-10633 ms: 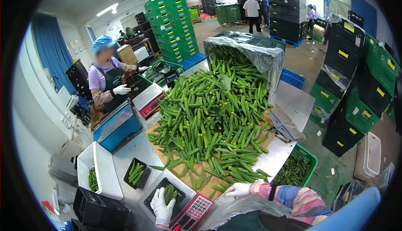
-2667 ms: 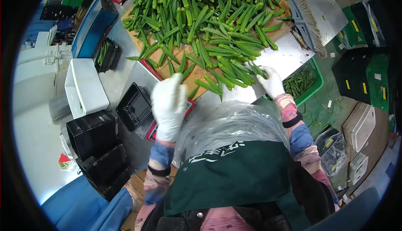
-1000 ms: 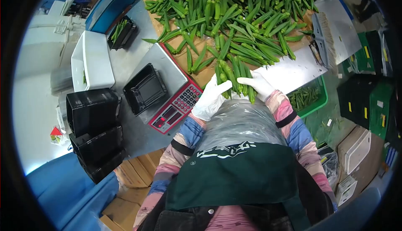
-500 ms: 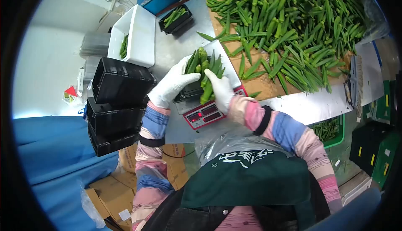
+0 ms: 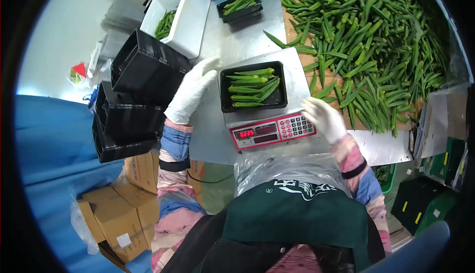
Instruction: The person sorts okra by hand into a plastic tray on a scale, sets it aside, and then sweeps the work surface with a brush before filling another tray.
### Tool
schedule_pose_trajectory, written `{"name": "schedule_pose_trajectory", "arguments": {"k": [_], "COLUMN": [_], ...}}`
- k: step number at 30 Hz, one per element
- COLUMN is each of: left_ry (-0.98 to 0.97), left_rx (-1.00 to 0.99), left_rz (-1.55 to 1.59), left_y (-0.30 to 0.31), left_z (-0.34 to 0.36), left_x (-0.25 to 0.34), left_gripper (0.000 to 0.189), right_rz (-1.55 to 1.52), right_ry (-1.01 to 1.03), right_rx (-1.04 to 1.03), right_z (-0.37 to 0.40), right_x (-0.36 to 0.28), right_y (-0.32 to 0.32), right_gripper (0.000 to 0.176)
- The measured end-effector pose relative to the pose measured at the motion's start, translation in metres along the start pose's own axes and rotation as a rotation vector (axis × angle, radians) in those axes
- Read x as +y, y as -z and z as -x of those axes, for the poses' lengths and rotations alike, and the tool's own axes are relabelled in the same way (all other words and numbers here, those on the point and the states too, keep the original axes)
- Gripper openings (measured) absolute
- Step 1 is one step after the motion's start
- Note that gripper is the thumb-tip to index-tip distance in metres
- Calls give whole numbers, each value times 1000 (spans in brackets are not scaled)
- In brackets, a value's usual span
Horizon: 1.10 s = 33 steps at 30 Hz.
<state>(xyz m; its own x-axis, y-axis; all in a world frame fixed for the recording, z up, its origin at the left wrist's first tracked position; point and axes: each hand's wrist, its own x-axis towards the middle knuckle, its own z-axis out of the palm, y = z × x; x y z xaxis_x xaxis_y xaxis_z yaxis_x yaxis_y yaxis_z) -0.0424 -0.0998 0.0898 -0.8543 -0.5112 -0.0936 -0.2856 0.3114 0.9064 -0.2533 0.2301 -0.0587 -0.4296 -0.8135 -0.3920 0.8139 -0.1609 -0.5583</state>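
Observation:
A black tray [image 5: 229,106] holding several green okra pods [image 5: 252,87] sits on the metal plate of a red-and-white digital scale [image 5: 272,133]. Red digits glow on its display. My left hand [image 5: 190,92], in a white glove, is just left of the tray, apart from it, with fingers stretched out and nothing in them. On the other side, my gloved right hand [image 5: 325,119] is by the scale's right corner, near its keypad. Its fingers are slightly bent and apart, and I see nothing held.
A big okra heap [image 5: 366,45] covers the board at right. Behind the scale stands another black tray of okra [image 5: 240,7]. At left are a white bin [image 5: 190,23] and stacked black trays [image 5: 148,65]. Cardboard boxes [image 5: 118,218] lie below.
Both hands have let go of the okra, which now lies in the tray on the scale. My left hand has drawn left, my right hand right. The view has shifted.

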Motion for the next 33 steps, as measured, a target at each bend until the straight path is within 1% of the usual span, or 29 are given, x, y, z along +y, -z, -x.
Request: {"name": "schedule_pose_trajectory", "arguments": {"k": [1, 2, 3, 4, 5, 6, 8, 10, 11, 12, 14, 16, 18, 21, 23, 26, 27, 28, 30, 31, 33], "left_ry": [41, 90, 186, 284, 324, 343, 370, 398, 412, 425, 383, 340, 348, 333, 323, 310, 284, 219, 338, 313, 439], "left_rx": [61, 147, 206, 261, 307, 311, 316, 297, 272, 246, 237, 235, 212, 168, 155, 138, 122, 120, 19, 61, 90], "left_rz": [77, 79, 117, 154, 204, 218, 245, 260, 269, 277, 302, 300, 254, 219, 209, 97, 98, 157, 180, 148, 192], "left_y": [9, 15, 23, 28, 31, 32, 33, 27, 23, 18, 8, -2, -11, -22, -28, -34, -37, -44, -44, -46, -45], "left_z": [7, 17, 25, 31, 37, 41, 45, 44, 41, 38, 33, 25, 21, 17, 15, 15, 16, 17, 18, 15, 2], "left_x": [-13, -19, -28, -38, -47, -55, -69, -82, -87, -91, -96, -98, -96, -96, -103, -103, -99, -101, -109, -117, -89], "left_gripper": [48, 47, 48, 48, 49, 48, 48, 45, 44, 44, 42, 41, 40, 37, 38, 38, 38, 33, 23, 17, 17], "right_rz": [47, 0, -6, 6, 136, 164, 350, 372, 383, 377, 359, 424, 470, 437, 445, 482, 499, 499, 499, 472, 468], "right_ry": [10, -25, -9, 5, 3, -9, -140, -103, -82, -81, -73, -77, -83, 2, 10, 9, 1, -5, -9, 34, 36], "right_rx": [145, 287, 323, 430, 504, 577, 748, 719, 704, 730, 785, 815, 844, 906, 915, 945, 960, 941, 901, 930, 958], "right_z": [15, 31, 47, 65, 84, 99, 122, 134, 137, 136, 126, 124, 121, 118, 118, 116, 117, 119, 120, 117, 114], "right_x": [-5, -11, -9, -8, -7, -1, 11, 24, 27, 29, 31, 30, 31, 36, 39, 38, 39, 38, 36, 39, 38], "right_y": [23, 47, 84, 107, 127, 156, 206, 229, 230, 233, 237, 224, 222, 220, 217, 207, 206, 205, 202, 197, 190], "right_gripper": [44, 46, 48, 48, 48, 50, 53, 55, 56, 57, 59, 60, 58, 43, 44, 44, 44, 43, 42, 35, 33]}}
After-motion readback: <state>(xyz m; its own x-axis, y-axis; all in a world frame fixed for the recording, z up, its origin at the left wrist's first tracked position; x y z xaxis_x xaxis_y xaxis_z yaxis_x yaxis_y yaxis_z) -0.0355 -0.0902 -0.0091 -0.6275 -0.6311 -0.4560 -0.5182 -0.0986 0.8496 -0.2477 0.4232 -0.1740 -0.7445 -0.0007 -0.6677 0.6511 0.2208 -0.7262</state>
